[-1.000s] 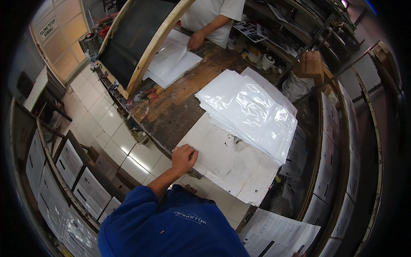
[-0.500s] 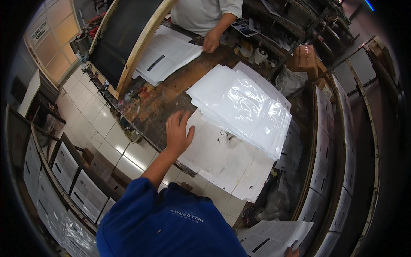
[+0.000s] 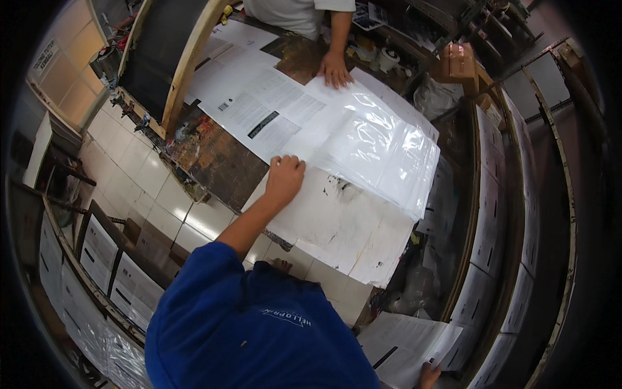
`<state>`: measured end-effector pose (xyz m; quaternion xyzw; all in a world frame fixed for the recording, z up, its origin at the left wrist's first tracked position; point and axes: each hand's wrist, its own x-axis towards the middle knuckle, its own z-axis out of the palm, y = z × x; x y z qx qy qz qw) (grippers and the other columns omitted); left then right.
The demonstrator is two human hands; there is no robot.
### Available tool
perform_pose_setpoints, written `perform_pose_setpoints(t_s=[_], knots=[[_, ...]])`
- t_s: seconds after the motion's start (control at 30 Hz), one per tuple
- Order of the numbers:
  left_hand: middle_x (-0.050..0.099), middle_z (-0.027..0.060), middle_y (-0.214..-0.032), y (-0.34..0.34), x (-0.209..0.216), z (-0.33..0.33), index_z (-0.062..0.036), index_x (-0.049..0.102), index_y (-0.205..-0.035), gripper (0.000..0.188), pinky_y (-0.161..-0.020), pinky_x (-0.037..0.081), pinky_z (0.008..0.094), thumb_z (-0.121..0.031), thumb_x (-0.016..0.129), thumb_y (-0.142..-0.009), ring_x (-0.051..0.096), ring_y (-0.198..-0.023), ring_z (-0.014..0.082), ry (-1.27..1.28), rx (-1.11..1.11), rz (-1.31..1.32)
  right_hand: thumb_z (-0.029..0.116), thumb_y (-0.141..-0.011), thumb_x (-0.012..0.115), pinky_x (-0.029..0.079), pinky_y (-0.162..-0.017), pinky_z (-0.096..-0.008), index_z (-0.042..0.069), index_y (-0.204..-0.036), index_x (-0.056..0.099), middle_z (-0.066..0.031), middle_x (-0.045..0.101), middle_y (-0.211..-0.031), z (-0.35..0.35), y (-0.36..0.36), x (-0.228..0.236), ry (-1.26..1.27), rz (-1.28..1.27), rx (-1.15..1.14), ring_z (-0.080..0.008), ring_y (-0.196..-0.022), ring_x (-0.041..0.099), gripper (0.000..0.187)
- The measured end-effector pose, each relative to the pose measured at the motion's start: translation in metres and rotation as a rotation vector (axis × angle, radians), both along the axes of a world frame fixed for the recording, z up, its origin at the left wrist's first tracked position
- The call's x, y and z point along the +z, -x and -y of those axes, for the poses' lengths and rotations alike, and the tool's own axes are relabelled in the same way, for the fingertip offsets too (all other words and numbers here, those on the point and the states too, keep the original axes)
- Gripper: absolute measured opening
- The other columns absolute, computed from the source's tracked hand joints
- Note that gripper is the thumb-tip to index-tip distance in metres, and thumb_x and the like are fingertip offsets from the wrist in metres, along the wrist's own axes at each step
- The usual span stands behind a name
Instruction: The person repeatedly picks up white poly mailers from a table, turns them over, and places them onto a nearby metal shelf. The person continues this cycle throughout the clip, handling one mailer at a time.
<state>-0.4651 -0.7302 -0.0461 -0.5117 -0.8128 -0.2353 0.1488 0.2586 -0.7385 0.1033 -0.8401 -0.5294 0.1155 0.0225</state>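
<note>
The dark-stained tabletop (image 3: 217, 159) carries nearly everything, with a wooden-framed screen (image 3: 155, 65) raised at its far left. Over its near right part lies a pale, smudged board (image 3: 343, 220), and on that rests a stack of glossy sheets (image 3: 382, 142). A printed sheet (image 3: 249, 97) spans the middle of the tabletop, its right part meeting the stack. The person, in a blue shirt (image 3: 253, 334), has a second printed sheet (image 3: 389, 343) low at the right, below the board.

The left hand (image 3: 285, 181) has its fingers curled at the near edge of the printed sheet; whether they pinch it cannot be told. The right hand (image 3: 429, 375) grips the second printed sheet by its edge. Across the tabletop, a co-worker's hand (image 3: 334, 70) presses with spread fingers near the far edge.

The step in hand looks like steadying the printed sheet at its near and far edges. The next move would seem to call for a light, level touch, since such thin sheets may crease.

As for writing, the door sign (image 3: 46, 56) bears dark capitals, the shirt has pale lettering (image 3: 282, 318), and the printed sheet shows fine text, a small barcode-like block and a black bar (image 3: 264, 125).
</note>
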Motion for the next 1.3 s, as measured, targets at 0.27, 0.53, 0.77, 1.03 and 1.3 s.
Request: perform_pose_setpoints(t_s=[0.27,0.53,0.77,1.03,1.3], knots=[[0.053,0.0051,-0.083,-0.129,0.007,0.048,-0.0029,0.062,-0.108,0.033,-0.079,0.037,0.0392,-0.011,0.057,-0.076,0.053,-0.083,0.0204,-0.007,-0.406,0.199,0.015,-0.07,0.062,0.042,-0.094,-0.0379,-0.016,-0.124,0.047,-0.0305,0.057,-0.117,0.013,-0.024,-0.048,-0.026,-0.279,-0.078,-0.0365,-0.106,0.057,0.064],[0.052,0.0058,-0.082,-0.16,0.009,0.069,0.0021,0.06,-0.109,0.037,-0.077,0.037,0.0359,-0.011,0.058,-0.075,0.053,-0.08,0.02,0.031,-0.644,0.256,0.005,-0.077,0.061,0.044,-0.086,-0.0346,-0.007,-0.116,0.055,-0.0138,0.061,-0.106,0.039,-0.026,-0.139,-0.146,-0.369,-0.205,-0.0255,-0.094,0.059,0.041],[0.052,0.0063,-0.082,-0.167,0.012,0.073,0.0035,0.059,-0.109,0.036,-0.076,0.037,0.0364,-0.012,0.056,-0.077,0.053,-0.079,0.0205,0.071,-0.711,0.26,0.003,-0.078,0.058,0.044,-0.081,-0.0315,-0.003,-0.113,0.058,-0.0075,0.062,-0.099,0.045,-0.024,-0.161,-0.215,-0.506,-0.216,-0.0196,-0.087,0.059,0.035],[0.053,0.0066,-0.084,-0.171,0.01,0.073,0.0028,0.059,-0.107,0.032,-0.077,0.037,0.0363,-0.014,0.053,-0.08,0.053,-0.08,0.0202,0.068,-0.753,0.245,0.004,-0.08,0.06,0.044,-0.086,-0.0338,-0.007,-0.113,0.057,-0.0128,0.063,-0.102,0.044,-0.032,-0.145,-0.227,-0.434,-0.116,-0.0239,-0.091,0.059,0.034],[0.055,0.0078,-0.09,-0.178,0.013,0.075,0.0011,0.059,-0.097,0.023,-0.079,0.037,0.0356,-0.013,0.05,-0.081,0.053,-0.081,0.0201,0.1,-0.855,0.244,0.001,-0.079,0.055,0.044,-0.086,-0.0328,-0.007,-0.118,0.055,-0.0133,0.063,-0.105,0.02,0.006,-0.085,-0.206,-0.29,-0.033,-0.0231,-0.093,0.059,0.04]])
